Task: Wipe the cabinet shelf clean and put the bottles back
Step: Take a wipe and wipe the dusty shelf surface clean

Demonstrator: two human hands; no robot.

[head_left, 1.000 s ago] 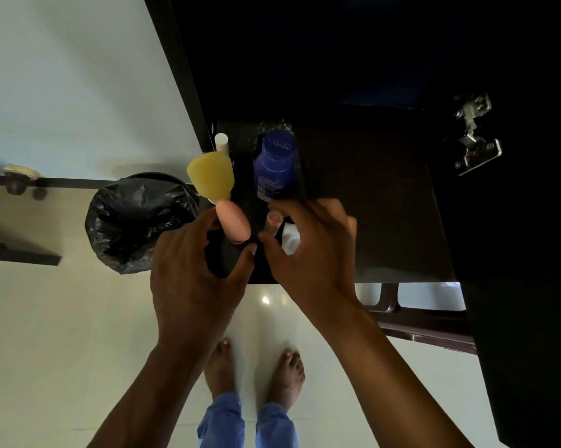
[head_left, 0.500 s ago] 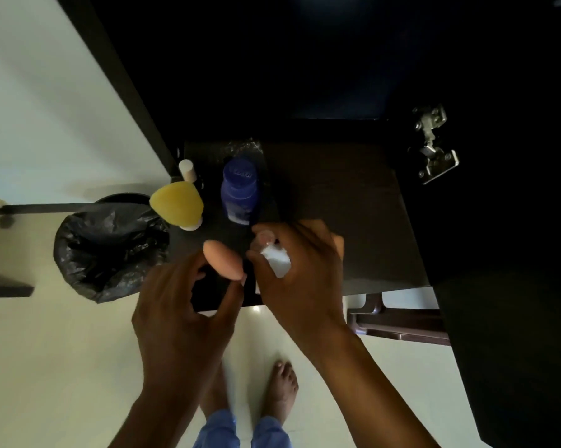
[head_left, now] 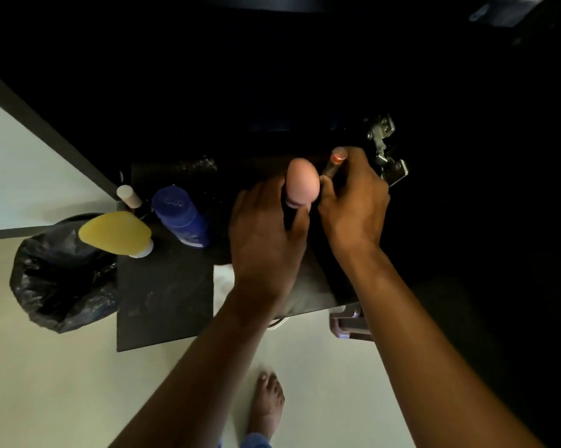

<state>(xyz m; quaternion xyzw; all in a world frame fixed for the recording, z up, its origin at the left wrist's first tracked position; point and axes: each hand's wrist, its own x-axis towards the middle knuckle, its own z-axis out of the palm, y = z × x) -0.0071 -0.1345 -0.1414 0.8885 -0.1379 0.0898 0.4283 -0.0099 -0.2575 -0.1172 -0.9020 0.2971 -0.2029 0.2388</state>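
Left hand fingers: curled round a dark bottle with a rounded pink cap (head_left: 302,183); the left hand (head_left: 266,234) grips it just under the cap, holding it upright over the middle of the shelf.
Right hand fingers: pinching a thin tube-like item with an orange-pink tip (head_left: 336,160); the right hand (head_left: 356,202) sits just beside the pink cap, thumb close to it, near the right back corner of the shelf.
Cabinet shelf (head_left: 162,295): dark, dusty-looking surface, front edge toward the person; both hands are over it.
Blue bottle (head_left: 180,216): stands on the left part of the shelf, left of the left hand.
Yellow-topped bottle (head_left: 115,233): at the shelf's left edge, in front of the blue bottle.
Small white-capped bottle (head_left: 128,194): at the left back corner, behind the yellow one.
Hinge (head_left: 384,147): metal, on the cabinet's right wall, just beyond the right hand.
Bin with black bag (head_left: 62,276): on the floor, left of the shelf.
Foot (head_left: 266,405): bare, on the pale floor below the arms.
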